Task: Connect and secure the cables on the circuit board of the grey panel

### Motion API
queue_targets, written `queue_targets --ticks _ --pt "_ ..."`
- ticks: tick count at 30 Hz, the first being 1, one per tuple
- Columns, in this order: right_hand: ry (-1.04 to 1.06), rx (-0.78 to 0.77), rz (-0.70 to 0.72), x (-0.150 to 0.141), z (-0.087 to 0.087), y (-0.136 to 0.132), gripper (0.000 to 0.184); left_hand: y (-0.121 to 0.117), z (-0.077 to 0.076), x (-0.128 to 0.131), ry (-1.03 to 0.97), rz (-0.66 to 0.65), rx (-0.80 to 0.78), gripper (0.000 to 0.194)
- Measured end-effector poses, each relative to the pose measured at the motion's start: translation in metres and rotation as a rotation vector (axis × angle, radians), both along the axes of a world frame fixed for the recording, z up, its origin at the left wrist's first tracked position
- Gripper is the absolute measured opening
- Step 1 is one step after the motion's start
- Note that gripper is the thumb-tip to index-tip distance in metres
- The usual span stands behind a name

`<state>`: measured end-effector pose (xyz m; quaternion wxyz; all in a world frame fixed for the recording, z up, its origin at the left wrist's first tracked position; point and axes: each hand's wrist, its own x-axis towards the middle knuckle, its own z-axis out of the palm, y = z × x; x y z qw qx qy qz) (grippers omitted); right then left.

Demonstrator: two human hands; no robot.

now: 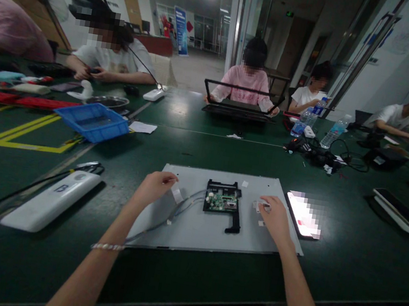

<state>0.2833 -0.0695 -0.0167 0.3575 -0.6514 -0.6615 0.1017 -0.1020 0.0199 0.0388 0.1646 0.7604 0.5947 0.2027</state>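
As the panel [184, 232] stretches sideways, left fingers [168, 178] pinching film [177, 193] — right fingers [267, 200], grip unclear

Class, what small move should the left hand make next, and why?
Perhaps lower the pale strip onto the grey cables on the white panel: the left hand seems to pinch its upper end, and its lower end is close to the cables.

Left hand [158, 187] left of centre, palm down, fingertips pinched together; right hand [272, 214] right of centre, fingers curled; left forearm [105, 256] and right forearm [301, 292] bare, converging upward from the bottom edge.
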Motion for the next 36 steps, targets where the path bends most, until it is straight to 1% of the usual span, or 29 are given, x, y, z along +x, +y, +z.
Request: queue_targets --ticks 2,5,8,11,14,16,19,21,23,26,29,32,34,36 --pt "-0.013 -0.02 0.042 -0.001 -0.001 0.001 0.026 0.005 -0.007 0.001 0.044 -0.036 0.008 0.025" --pt "-0.025 -0.052 0.062 -0.001 -0.003 0.002 0.024 0.007 -0.017 0.005 0.072 -0.038 0.061 0.027" --pt "-0.018 -0.07 0.055 0.0 -0.003 0.002 0.023 0.006 -0.02 0.011 0.076 -0.025 0.148 0.032" --pt "-0.017 -0.076 0.041 -0.001 -0.002 0.002 0.023 0.002 -0.016 0.019 0.099 -0.036 0.253 0.032" --pt "-0.026 -0.078 0.015 -0.002 0.0 0.001 0.022 -0.004 -0.006 0.034 0.122 -0.048 0.33 0.03" --pt "-0.032 -0.077 0.0 -0.003 0.0 0.001 0.022 -0.009 0.001 0.048 0.121 -0.073 0.351 0.03" --pt "-0.042 -0.069 -0.022 -0.004 0.0 0.001 0.022 -0.017 0.009 0.073 0.084 -0.141 0.339 0.03" --pt "-0.05 -0.068 -0.032 -0.004 0.0 0.001 0.022 -0.022 0.011 0.09 0.068 -0.203 0.311 0.031" --pt "-0.057 -0.068 -0.034 -0.004 0.001 0.001 0.023 -0.027 0.01 0.105 0.055 -0.277 0.28 0.033" --pt "-0.077 -0.061 -0.038 -0.004 0.001 0.0 0.023 -0.034 0.005 0.122 0.05 -0.363 0.249 0.036" --pt "-0.122 -0.042 -0.08 -0.005 0.001 -0.001 0.025 -0.042 -0.003 0.132 0.096 -0.419 0.231 0.04" --pt "-0.161 -0.019 -0.111 -0.006 0.001 -0.002 0.03 -0.049 -0.01 0.136 0.155 -0.449 0.225 0.04" --pt "-0.168 -0.014 -0.092 -0.005 0.004 -0.001 0.031 -0.052 -0.013 0.136 0.177 -0.464 0.229 0.041" --pt "-0.171 -0.023 -0.045 -0.003 0.009 0.006 0.031 -0.053 -0.015 0.135 0.185 -0.474 0.24 0.041"
